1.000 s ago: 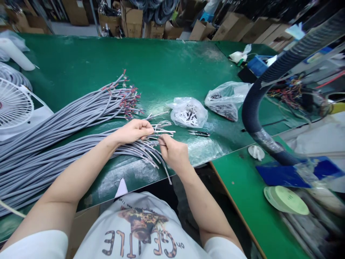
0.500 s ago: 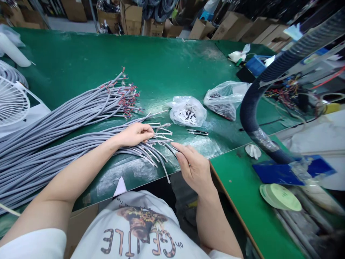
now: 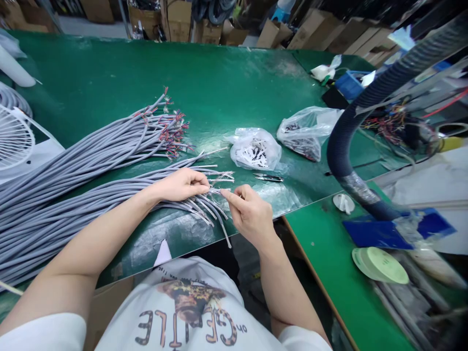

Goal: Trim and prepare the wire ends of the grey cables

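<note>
Grey cables [image 3: 120, 197] run in a bundle from the left, their pale stripped ends fanned out near the table's front edge. My left hand [image 3: 185, 184] rests over this bundle, thumb and forefinger pinched on one cable near its end. Facing it, my right hand [image 3: 250, 209] is closed, fingertips pinching the stripped end of the same cable. My fingers partly hide that end. Behind lies a second bundle of grey cables [image 3: 120, 139] with red and dark wire tips.
Beyond my hands sit a clear bag of small white and black pieces [image 3: 256, 151], another clear bag [image 3: 305, 134], and thread snips [image 3: 268, 178]. A thick black hose [image 3: 340, 141] arches at the right. A white fan [image 3: 14, 136] stands left.
My right hand has moved left and slightly up, closer to my left hand. The dark strand it held lower right no longer shows there. My left hand has barely moved.
</note>
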`<action>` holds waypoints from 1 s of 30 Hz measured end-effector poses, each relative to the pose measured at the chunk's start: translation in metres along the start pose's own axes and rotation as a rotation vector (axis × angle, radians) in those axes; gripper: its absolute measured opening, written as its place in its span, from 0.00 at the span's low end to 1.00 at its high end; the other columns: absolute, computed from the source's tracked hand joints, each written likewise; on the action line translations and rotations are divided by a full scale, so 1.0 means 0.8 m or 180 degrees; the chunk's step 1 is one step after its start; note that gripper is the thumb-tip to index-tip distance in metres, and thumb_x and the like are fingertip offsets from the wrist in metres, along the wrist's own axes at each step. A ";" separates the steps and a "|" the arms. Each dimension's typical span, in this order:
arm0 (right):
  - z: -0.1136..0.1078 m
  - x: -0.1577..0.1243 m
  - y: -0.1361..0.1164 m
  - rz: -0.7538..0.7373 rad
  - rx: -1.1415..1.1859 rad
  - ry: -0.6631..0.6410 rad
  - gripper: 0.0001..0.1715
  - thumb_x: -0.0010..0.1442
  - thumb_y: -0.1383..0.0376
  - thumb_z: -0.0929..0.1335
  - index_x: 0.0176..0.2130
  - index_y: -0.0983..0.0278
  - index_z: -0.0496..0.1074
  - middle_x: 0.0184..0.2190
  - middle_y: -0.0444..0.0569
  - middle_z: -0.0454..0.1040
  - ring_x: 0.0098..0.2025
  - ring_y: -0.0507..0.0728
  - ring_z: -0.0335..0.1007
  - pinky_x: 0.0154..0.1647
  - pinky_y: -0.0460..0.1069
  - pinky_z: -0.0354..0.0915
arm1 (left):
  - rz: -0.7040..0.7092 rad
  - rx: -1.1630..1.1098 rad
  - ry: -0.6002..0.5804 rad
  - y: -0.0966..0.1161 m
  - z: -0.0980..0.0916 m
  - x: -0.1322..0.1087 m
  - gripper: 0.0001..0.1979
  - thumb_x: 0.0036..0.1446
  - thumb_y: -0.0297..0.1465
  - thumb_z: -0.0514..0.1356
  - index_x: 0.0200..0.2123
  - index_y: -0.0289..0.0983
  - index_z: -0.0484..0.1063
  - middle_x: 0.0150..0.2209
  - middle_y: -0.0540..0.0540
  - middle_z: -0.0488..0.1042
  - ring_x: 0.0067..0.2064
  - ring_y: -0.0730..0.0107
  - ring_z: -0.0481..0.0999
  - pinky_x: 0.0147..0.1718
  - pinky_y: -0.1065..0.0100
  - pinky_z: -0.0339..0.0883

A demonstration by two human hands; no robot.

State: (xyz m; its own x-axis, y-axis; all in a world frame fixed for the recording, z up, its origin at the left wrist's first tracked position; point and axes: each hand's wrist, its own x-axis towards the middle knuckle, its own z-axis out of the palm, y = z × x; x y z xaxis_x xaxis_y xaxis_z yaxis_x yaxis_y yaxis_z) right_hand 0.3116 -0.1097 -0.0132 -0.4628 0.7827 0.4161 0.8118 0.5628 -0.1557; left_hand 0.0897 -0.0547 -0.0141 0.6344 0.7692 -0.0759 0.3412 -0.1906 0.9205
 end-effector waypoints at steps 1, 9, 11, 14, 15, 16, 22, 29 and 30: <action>0.001 0.000 0.000 0.0011 0.0020 -0.0015 0.17 0.61 0.71 0.62 0.45 0.60 0.77 0.30 0.48 0.67 0.30 0.51 0.62 0.24 0.45 0.52 | -0.0006 0.0019 -0.0001 0.001 0.000 0.000 0.14 0.55 0.37 0.56 0.32 0.31 0.73 0.26 0.50 0.70 0.27 0.75 0.64 0.29 0.73 0.59; 0.012 -0.001 0.010 0.0139 0.0804 -0.0153 0.17 0.63 0.70 0.62 0.47 0.59 0.76 0.32 0.47 0.67 0.31 0.50 0.65 0.28 0.44 0.59 | 0.0004 0.0027 -0.0043 0.001 -0.001 0.000 0.14 0.55 0.37 0.56 0.31 0.31 0.73 0.25 0.50 0.69 0.27 0.76 0.64 0.29 0.73 0.59; 0.016 0.001 0.017 0.0098 0.1229 -0.0141 0.17 0.63 0.69 0.62 0.46 0.60 0.76 0.32 0.47 0.67 0.32 0.50 0.66 0.30 0.44 0.61 | 0.0035 -0.0040 -0.0078 -0.001 -0.002 -0.001 0.14 0.55 0.37 0.56 0.32 0.31 0.74 0.25 0.50 0.69 0.27 0.76 0.64 0.29 0.74 0.59; 0.022 0.004 0.025 -0.0025 0.1780 -0.0123 0.16 0.63 0.69 0.62 0.47 0.60 0.76 0.32 0.47 0.66 0.32 0.50 0.66 0.33 0.46 0.63 | 0.0073 -0.0136 -0.0145 -0.002 -0.006 -0.001 0.13 0.55 0.36 0.57 0.33 0.31 0.74 0.26 0.50 0.69 0.27 0.76 0.63 0.29 0.74 0.58; 0.024 0.005 0.027 -0.0057 0.1911 -0.0128 0.16 0.63 0.69 0.62 0.47 0.59 0.76 0.32 0.46 0.66 0.32 0.50 0.65 0.33 0.46 0.64 | 0.0077 -0.0168 -0.0168 -0.002 -0.007 -0.002 0.13 0.55 0.36 0.57 0.33 0.31 0.74 0.25 0.50 0.69 0.27 0.76 0.62 0.28 0.75 0.58; 0.026 0.006 0.029 -0.0078 0.2023 -0.0134 0.17 0.63 0.69 0.62 0.47 0.59 0.75 0.32 0.46 0.66 0.32 0.50 0.65 0.33 0.46 0.64 | 0.0079 -0.0200 -0.0192 -0.002 -0.008 -0.002 0.13 0.55 0.36 0.57 0.34 0.31 0.74 0.25 0.50 0.68 0.27 0.77 0.62 0.27 0.75 0.57; 0.036 0.008 0.034 -0.0128 0.2492 -0.0138 0.17 0.63 0.69 0.63 0.48 0.58 0.75 0.33 0.47 0.67 0.34 0.51 0.66 0.34 0.48 0.65 | -0.0021 -0.0383 -0.0295 -0.002 -0.011 -0.003 0.15 0.56 0.37 0.57 0.36 0.30 0.75 0.22 0.51 0.65 0.24 0.79 0.58 0.23 0.76 0.54; 0.033 0.013 0.031 -0.0149 0.2567 -0.0134 0.17 0.63 0.70 0.62 0.47 0.58 0.76 0.33 0.46 0.67 0.34 0.51 0.66 0.35 0.48 0.65 | -0.0091 -0.0437 -0.0272 -0.007 -0.012 -0.003 0.16 0.55 0.38 0.58 0.37 0.30 0.75 0.23 0.50 0.68 0.24 0.78 0.61 0.24 0.76 0.56; 0.032 0.013 0.030 -0.0151 0.2510 -0.0126 0.17 0.63 0.70 0.62 0.47 0.58 0.75 0.32 0.46 0.67 0.34 0.51 0.66 0.34 0.47 0.65 | -0.0093 -0.0438 -0.0257 -0.007 -0.011 -0.003 0.16 0.55 0.38 0.58 0.37 0.30 0.75 0.23 0.50 0.68 0.24 0.78 0.61 0.24 0.75 0.56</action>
State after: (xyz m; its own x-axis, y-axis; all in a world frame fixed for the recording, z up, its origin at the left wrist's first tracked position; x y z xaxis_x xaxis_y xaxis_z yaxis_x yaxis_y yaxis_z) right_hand 0.3172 -0.0814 -0.0353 -0.5150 0.7536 0.4085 0.3056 0.6066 -0.7339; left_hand 0.0797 -0.0500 -0.0155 0.6812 0.7206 -0.1288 0.2656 -0.0793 0.9608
